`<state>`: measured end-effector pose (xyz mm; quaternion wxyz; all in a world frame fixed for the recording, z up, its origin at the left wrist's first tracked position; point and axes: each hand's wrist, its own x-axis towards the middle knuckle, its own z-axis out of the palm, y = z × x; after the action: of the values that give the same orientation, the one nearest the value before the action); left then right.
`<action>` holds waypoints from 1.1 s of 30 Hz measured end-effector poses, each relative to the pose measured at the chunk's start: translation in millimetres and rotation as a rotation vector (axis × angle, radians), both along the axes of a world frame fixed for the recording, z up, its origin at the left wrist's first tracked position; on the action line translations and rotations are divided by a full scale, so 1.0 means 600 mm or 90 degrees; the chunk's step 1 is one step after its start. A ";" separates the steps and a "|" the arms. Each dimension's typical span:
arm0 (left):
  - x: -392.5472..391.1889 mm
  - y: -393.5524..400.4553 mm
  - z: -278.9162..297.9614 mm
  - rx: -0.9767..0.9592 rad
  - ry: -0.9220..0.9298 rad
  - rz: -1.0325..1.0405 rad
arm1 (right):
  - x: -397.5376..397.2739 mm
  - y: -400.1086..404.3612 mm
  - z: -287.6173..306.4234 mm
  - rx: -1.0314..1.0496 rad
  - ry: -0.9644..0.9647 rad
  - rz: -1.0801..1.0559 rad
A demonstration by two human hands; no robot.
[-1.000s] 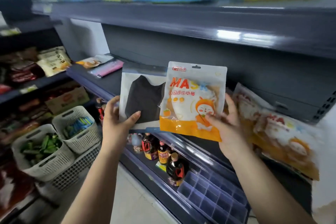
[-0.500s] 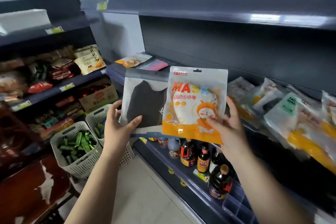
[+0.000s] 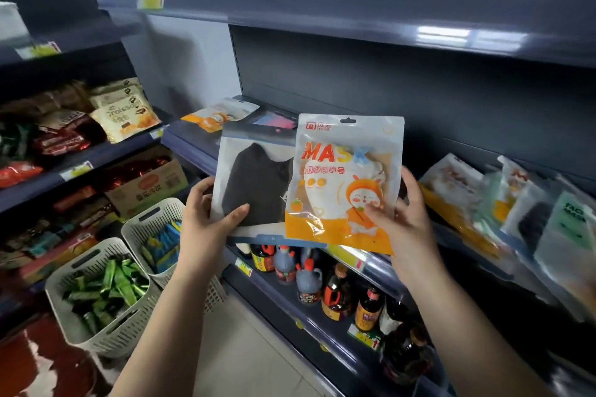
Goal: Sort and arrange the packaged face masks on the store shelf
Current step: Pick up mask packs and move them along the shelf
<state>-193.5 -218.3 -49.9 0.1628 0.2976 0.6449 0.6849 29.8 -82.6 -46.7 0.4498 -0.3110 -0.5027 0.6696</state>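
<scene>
Two mask packs held up near the shelf (image 3: 193, 142): left hand (image 3: 209, 219) grips black pack (image 3: 254, 184), right hand (image 3: 403, 219) pinches orange pack (image 3: 342, 184) overlapping it. More packs (image 3: 503, 209) lie far right.

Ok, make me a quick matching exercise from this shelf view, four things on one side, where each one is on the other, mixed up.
Things:
1. black mask pack
2. orange mask pack
3. green packets
4. sauce bottles

Places:
A. on the lower shelf
B. in the right hand
C. in a white basket
D. in the left hand

Pairs: 1-D, 2-B, 3-C, 4-A
</scene>
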 end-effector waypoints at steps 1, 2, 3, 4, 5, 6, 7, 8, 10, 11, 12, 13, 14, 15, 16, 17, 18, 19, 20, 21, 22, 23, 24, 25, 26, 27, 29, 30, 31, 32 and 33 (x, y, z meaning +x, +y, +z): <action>-0.012 0.014 0.001 0.002 0.007 -0.003 | -0.010 0.010 0.000 0.002 0.003 0.002; -0.022 0.027 0.001 0.005 0.012 -0.006 | -0.020 0.021 0.001 0.002 0.008 0.003; -0.031 0.041 0.002 0.007 0.012 -0.007 | -0.029 0.032 0.004 -0.002 0.013 0.002; -0.039 0.054 0.002 0.008 0.009 -0.006 | -0.037 0.043 0.006 -0.007 0.018 -0.003; -0.047 0.068 0.001 0.010 0.004 -0.008 | -0.044 0.054 0.009 -0.011 0.021 -0.010; -0.056 0.081 -0.002 0.011 -0.004 -0.012 | -0.049 0.065 0.011 -0.011 0.019 -0.017; -0.064 0.093 -0.006 0.008 -0.009 -0.018 | -0.053 0.076 0.013 -0.008 0.013 -0.024; -0.071 0.106 -0.008 0.003 -0.011 -0.023 | -0.058 0.086 0.015 -0.005 0.010 -0.032; -0.083 0.133 -0.011 -0.009 -0.013 -0.035 | -0.066 0.106 0.020 -0.004 0.010 -0.051; -0.086 0.147 -0.012 -0.017 -0.019 -0.041 | -0.069 0.114 0.021 -0.006 0.012 -0.059; -0.091 0.161 -0.014 -0.020 -0.027 -0.052 | -0.072 0.122 0.020 -0.007 0.011 -0.068; -0.095 0.176 -0.015 -0.023 -0.037 -0.068 | -0.074 0.127 0.019 -0.005 0.007 -0.078; -0.099 0.191 -0.016 -0.024 -0.048 -0.090 | -0.076 0.131 0.018 -0.002 0.000 -0.091; -0.103 0.206 -0.017 -0.029 -0.056 -0.111 | -0.078 0.135 0.018 -0.001 -0.009 -0.106; -0.109 0.222 -0.020 -0.034 -0.060 -0.131 | -0.080 0.139 0.019 0.000 -0.017 -0.121; -0.113 0.235 -0.023 -0.041 -0.062 -0.149 | -0.082 0.143 0.019 -0.003 -0.020 -0.137; -0.118 0.250 -0.028 -0.051 -0.063 -0.163 | -0.083 0.147 0.019 -0.006 -0.021 -0.154; -0.123 0.264 -0.033 -0.062 -0.057 -0.178 | -0.084 0.151 0.020 -0.006 -0.024 -0.172; -0.130 0.278 -0.039 -0.071 -0.046 -0.191 | -0.087 0.153 0.021 -0.001 -0.029 -0.189; -0.133 0.293 -0.044 -0.082 -0.032 -0.206 | -0.090 0.155 0.022 0.004 -0.035 -0.206; -0.138 0.307 -0.048 -0.093 -0.016 -0.218 | -0.095 0.156 0.021 0.004 -0.039 -0.226; -0.142 0.320 -0.052 -0.113 0.001 -0.229 | -0.100 0.156 0.021 0.003 -0.042 -0.247; -0.144 0.332 -0.054 -0.132 0.016 -0.236 | -0.106 0.156 0.021 0.005 -0.047 -0.267; -0.146 0.342 -0.056 -0.155 0.032 -0.242 | -0.114 0.156 0.022 0.012 -0.055 -0.287; -0.149 0.351 -0.059 -0.181 0.049 -0.248 | -0.123 0.156 0.023 0.020 -0.068 -0.308; -0.150 0.358 -0.059 -0.212 0.069 -0.250 | -0.131 0.155 0.023 0.029 -0.082 -0.332; -0.157 0.368 -0.061 -0.267 0.103 -0.256 | -0.147 0.151 0.024 0.041 -0.087 -0.365; -0.162 0.372 -0.061 -0.289 0.121 -0.267 | -0.155 0.147 0.022 0.043 -0.079 -0.370; -0.166 0.374 -0.058 -0.305 0.141 -0.282 | -0.162 0.141 0.021 0.043 -0.067 -0.370; -0.171 0.375 -0.054 -0.321 0.160 -0.298 | -0.169 0.135 0.019 0.041 -0.055 -0.370; -0.177 0.377 -0.051 -0.334 0.183 -0.319 | -0.176 0.128 0.018 0.038 -0.049 -0.371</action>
<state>-299.4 7.6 -80.4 0.3035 0.4871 0.7218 0.3868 -75.8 -5.8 -36.0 0.6129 -0.4540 -0.4283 0.4845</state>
